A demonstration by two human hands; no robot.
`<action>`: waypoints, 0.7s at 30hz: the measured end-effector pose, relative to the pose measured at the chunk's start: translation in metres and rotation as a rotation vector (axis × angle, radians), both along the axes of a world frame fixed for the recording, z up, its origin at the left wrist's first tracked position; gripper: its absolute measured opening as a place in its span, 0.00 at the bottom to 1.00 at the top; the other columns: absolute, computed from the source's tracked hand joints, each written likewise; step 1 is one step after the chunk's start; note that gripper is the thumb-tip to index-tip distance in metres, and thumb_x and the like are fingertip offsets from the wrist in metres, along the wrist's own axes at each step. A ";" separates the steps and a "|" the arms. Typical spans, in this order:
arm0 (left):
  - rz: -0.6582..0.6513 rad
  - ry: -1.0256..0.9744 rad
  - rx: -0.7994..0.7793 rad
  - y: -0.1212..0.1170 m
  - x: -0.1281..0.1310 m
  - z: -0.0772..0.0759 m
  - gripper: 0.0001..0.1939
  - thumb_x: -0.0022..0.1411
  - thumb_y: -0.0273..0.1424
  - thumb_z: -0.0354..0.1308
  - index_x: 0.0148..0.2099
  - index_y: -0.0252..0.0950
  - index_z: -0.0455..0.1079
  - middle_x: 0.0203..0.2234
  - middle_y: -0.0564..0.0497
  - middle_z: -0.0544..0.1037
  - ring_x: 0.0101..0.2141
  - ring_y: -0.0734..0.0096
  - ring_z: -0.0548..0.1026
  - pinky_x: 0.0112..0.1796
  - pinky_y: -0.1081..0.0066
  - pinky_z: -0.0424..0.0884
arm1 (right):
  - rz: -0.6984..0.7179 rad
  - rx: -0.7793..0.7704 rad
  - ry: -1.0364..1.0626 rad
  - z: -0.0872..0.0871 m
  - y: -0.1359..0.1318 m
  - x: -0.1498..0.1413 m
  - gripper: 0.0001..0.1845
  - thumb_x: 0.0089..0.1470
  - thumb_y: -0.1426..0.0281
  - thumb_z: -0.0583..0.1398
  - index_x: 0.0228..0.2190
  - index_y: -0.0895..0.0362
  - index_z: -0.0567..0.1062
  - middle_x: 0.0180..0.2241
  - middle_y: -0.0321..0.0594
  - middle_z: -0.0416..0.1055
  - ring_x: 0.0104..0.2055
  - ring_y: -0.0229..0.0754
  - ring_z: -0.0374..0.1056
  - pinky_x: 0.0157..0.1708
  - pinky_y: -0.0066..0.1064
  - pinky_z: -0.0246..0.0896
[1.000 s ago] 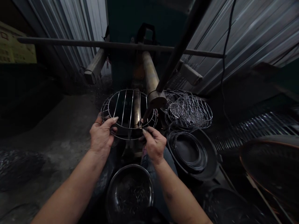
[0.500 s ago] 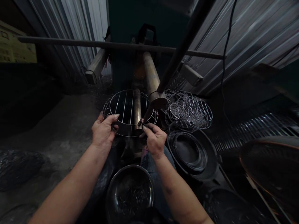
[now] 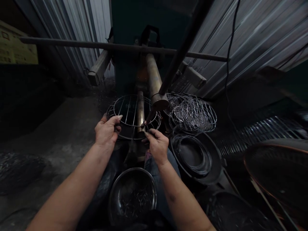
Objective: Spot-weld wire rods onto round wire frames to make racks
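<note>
A round wire rack (image 3: 131,125) with parallel cross wires sits around an upright-looking brass rod (image 3: 141,110). My left hand (image 3: 107,130) pinches the rack's left rim between thumb and fingers. At the front rim, my right hand (image 3: 157,142) is closed, its fingertips beside the rod's end; whatever they hold is too small and dark to make out. A dark slanted bar (image 3: 174,61) passes through the end of a thick brass cylinder (image 3: 155,77). Its lower tip meets the rack's front wire by the rod, close to my right fingertips.
Below my hands stands a metal bowl (image 3: 112,195) of small metal pieces. To the right lie a heap of wire racks (image 3: 192,114) and a wire coil (image 3: 207,160) in a dark basin. A horizontal bar (image 3: 79,43) crosses ahead. A cable (image 3: 228,70) hangs at right.
The whole view has shifted slightly. Both hands keep their places on and beside the rack, and the bar's tip still sits at the front wire.
</note>
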State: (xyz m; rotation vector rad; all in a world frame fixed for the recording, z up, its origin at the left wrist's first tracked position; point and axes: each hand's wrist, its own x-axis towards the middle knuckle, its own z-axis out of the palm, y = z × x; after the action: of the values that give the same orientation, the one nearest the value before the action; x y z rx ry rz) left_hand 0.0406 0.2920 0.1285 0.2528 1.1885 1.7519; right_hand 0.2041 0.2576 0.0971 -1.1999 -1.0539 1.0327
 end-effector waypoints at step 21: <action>-0.074 0.130 -0.119 0.011 -0.010 -0.001 0.22 0.34 0.23 0.68 0.34 0.36 0.65 0.25 0.52 0.68 0.24 0.72 0.67 0.24 0.74 0.59 | 1.227 -0.104 -1.440 -0.078 -0.135 -0.002 0.12 0.47 0.74 0.60 0.34 0.60 0.81 0.41 0.52 0.73 0.46 0.53 0.68 0.43 0.39 0.63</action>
State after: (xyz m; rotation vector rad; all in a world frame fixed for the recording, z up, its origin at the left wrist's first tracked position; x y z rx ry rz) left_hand 0.0302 0.3034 0.1276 0.3393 1.3546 1.6138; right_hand 0.2025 0.1227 0.0193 -1.3016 -3.1412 0.9607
